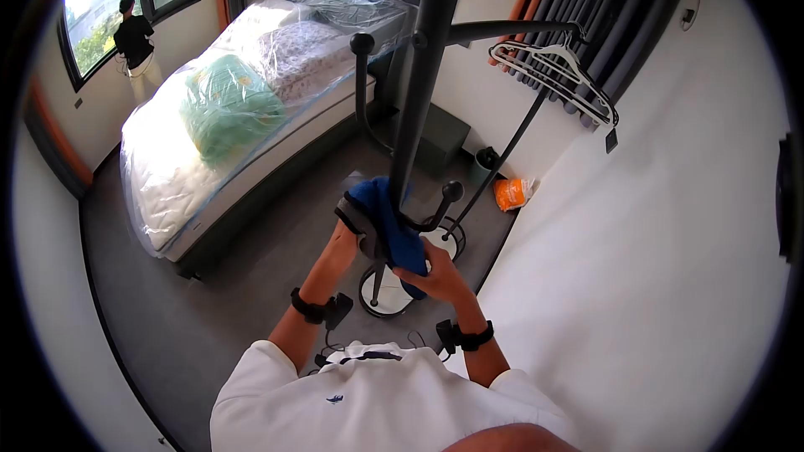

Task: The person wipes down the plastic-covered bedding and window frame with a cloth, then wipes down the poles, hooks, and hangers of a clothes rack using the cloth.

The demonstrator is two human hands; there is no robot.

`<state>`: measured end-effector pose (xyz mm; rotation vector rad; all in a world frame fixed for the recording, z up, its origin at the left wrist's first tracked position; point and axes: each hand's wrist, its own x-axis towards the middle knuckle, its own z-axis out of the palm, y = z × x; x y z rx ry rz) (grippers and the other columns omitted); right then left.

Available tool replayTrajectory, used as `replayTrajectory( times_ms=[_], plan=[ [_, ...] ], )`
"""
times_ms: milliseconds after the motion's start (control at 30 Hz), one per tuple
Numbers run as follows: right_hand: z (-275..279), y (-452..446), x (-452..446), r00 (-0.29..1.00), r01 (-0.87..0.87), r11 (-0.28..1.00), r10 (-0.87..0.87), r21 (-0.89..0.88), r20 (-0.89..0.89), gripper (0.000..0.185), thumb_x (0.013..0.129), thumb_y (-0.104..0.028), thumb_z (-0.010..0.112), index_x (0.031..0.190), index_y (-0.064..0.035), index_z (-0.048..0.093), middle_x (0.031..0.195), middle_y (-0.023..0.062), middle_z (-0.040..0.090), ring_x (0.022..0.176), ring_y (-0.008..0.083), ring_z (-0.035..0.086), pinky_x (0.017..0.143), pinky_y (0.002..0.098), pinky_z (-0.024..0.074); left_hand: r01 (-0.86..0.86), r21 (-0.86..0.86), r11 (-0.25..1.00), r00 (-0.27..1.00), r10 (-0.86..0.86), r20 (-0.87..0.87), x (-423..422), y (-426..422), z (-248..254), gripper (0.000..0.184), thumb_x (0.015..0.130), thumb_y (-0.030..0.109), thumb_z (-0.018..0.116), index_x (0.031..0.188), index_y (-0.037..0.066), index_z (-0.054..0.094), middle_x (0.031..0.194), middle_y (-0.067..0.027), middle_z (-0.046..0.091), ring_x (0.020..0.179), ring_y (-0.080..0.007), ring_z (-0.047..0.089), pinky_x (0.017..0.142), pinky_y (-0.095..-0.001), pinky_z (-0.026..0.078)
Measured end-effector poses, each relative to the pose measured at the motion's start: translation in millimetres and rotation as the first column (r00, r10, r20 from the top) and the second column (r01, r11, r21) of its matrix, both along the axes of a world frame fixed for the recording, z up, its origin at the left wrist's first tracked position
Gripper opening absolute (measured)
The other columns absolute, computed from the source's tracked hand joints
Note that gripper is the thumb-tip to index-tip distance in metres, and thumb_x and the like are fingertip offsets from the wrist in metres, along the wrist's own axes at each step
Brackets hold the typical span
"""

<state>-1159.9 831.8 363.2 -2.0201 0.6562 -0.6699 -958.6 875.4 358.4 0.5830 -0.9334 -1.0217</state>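
A blue cloth item (402, 238) with a grey part (360, 222) lies against the black pole (417, 92) of a coat stand. At the grey part, my left hand (345, 233) shows only near the wrist; its fingers are hidden behind or inside the item. My right hand (434, 272) grips the blue cloth's lower right side, thumb and fingers closed round it. Just above my right hand, a curved black hook (450, 192) sticks out from the pole. Below the cloth is a round white base (388, 293) with a black rim.
White hangers (544, 63) hang from a black bar at upper right. A plastic-covered bed (167, 151) stands left, with a person (134, 42) beyond it by the window. Near the right wall (603, 285) are an orange bag (509, 194), a bin (483, 165) and a dark box (441, 138).
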Motion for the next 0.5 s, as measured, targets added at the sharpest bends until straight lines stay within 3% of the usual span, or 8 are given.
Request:
replayTrajectory(
  times_ms=[100, 167, 267, 300, 400, 433, 467, 500],
  plan=[
    [-5, 5, -1, 0.997, 0.076, 0.997, -0.076, 0.010, 0.003, 0.048, 0.083, -0.040, 0.070, 0.109, -0.0013, 0.060, 0.090, 0.0145, 0.068, 0.076, 0.0251, 0.067, 0.072, 0.0358, 0.0509, -0.123, 0.067, 0.990, 0.950, 0.098, 0.296, 0, 0, -20, 0.037, 0.091, 0.011, 0.038, 0.125, 0.000, 0.049, 0.112, -0.0085, 0.062, 0.099, -0.0207, 0.061, 0.092, -0.0306, 0.047],
    [-16, -5, -6, 0.880, -0.007, 1.000, -0.003, -0.018, -0.475, 0.046, 0.085, -0.047, 0.064, 0.104, -0.0049, 0.064, 0.088, 0.0141, 0.069, 0.078, 0.0295, 0.067, 0.070, 0.0385, 0.0507, -0.289, 0.363, 0.886, 0.738, -0.035, 0.674, 0, -2, -27, 0.036, 0.085, 0.004, 0.039, 0.120, 0.002, 0.049, 0.102, -0.0086, 0.062, 0.094, -0.0193, 0.059, 0.089, -0.0290, 0.045],
    [26, 2, -37, 0.823, -0.145, 0.988, 0.088, -0.057, -0.562, 0.042, 0.088, -0.042, 0.064, 0.100, -0.0021, 0.063, 0.081, 0.0147, 0.066, 0.075, 0.0294, 0.063, 0.071, 0.0367, 0.0485, -0.372, 0.072, 0.926, 0.776, 0.267, 0.572, -7, 19, -7, 0.039, 0.085, 0.004, 0.039, 0.123, 0.004, 0.048, 0.101, -0.0100, 0.061, 0.101, -0.0207, 0.058, 0.092, -0.0286, 0.042],
    [44, 2, -53, 0.818, -0.121, 0.991, 0.133, 0.058, -0.559, 0.040, 0.089, -0.040, 0.065, 0.097, -0.0011, 0.063, 0.078, 0.0116, 0.064, 0.070, 0.0212, 0.059, 0.069, 0.0332, 0.0469, -0.409, -0.011, 0.913, 0.792, 0.361, 0.492, -10, 24, -6, 0.039, 0.085, 0.006, 0.040, 0.124, 0.004, 0.048, 0.104, -0.0101, 0.060, 0.105, -0.0220, 0.057, 0.094, -0.0291, 0.040],
    [85, -4, -113, 0.996, -0.086, 0.968, 0.083, 0.235, 0.024, 0.038, 0.088, -0.031, 0.067, 0.108, 0.0008, 0.062, 0.085, -0.0004, 0.061, 0.079, 0.0099, 0.053, 0.076, 0.0260, 0.0441, -0.291, -0.133, 0.947, 0.894, 0.319, 0.314, 9, 16, 6, 0.041, 0.090, 0.019, 0.052, 0.129, 0.006, 0.046, 0.119, -0.0118, 0.058, 0.117, -0.0219, 0.052, 0.099, -0.0310, 0.038],
    [96, 6, -115, 0.922, 0.021, 0.990, -0.072, 0.137, 0.381, 0.046, 0.089, -0.032, 0.066, 0.118, 0.0026, 0.058, 0.099, 0.0000, 0.060, 0.090, 0.0114, 0.052, 0.086, 0.0256, 0.0412, -0.281, -0.247, 0.927, 0.901, 0.343, 0.264, 12, 11, 12, 0.042, 0.092, 0.024, 0.055, 0.130, 0.007, 0.046, 0.122, -0.0121, 0.057, 0.120, -0.0205, 0.050, 0.099, -0.0311, 0.038],
    [71, -20, -145, 0.812, 0.254, 0.946, -0.321, 0.201, 0.488, 0.064, 0.090, -0.042, 0.062, 0.135, 0.0021, 0.045, 0.130, 0.0120, 0.054, 0.120, 0.0228, 0.051, 0.103, 0.0348, 0.0385, -0.281, -0.230, 0.932, 0.907, 0.336, 0.255, 11, 3, 14, 0.042, 0.092, 0.024, 0.055, 0.130, 0.007, 0.046, 0.122, -0.0121, 0.057, 0.120, -0.0205, 0.050, 0.099, -0.0311, 0.038],
    [104, -12, -123, 0.685, 0.393, 0.889, -0.452, 0.233, 0.571, 0.063, 0.091, -0.042, 0.062, 0.134, 0.0019, 0.045, 0.128, 0.0124, 0.054, 0.116, 0.0226, 0.053, 0.101, 0.0343, 0.0398, -0.264, -0.227, 0.937, 0.923, 0.314, 0.223, 7, -5, 17, 0.053, 0.092, 0.040, 0.054, 0.133, 0.007, 0.043, 0.121, -0.0117, 0.057, 0.117, -0.0194, 0.052, 0.099, -0.0328, 0.039]
  ],
)
